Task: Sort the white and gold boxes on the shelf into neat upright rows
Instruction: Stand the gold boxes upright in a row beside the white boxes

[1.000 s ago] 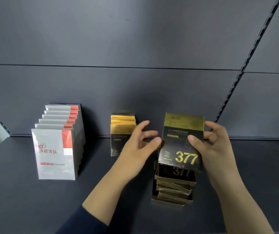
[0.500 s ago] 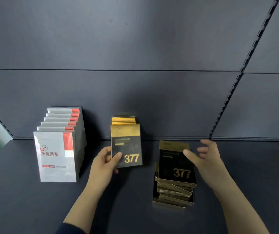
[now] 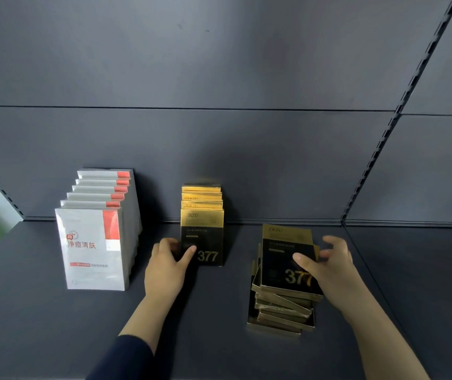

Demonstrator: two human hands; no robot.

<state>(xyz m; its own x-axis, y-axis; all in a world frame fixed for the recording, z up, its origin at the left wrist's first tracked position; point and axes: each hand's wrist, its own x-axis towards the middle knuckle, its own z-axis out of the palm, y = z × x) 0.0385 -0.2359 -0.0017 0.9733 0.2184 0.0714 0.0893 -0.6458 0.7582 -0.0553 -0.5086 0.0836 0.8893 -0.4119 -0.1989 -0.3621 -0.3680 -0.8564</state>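
One gold box [image 3: 202, 237] upright, long axis vertical.

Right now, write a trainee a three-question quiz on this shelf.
1. True or false: the white row stands upright.
2. Which hand touches the front box of the gold row? A left hand B right hand
3. How do the boxes in the gold pile lie?

Key: 1 true. 2 A. 3 Flat and skewed, under the right hand.
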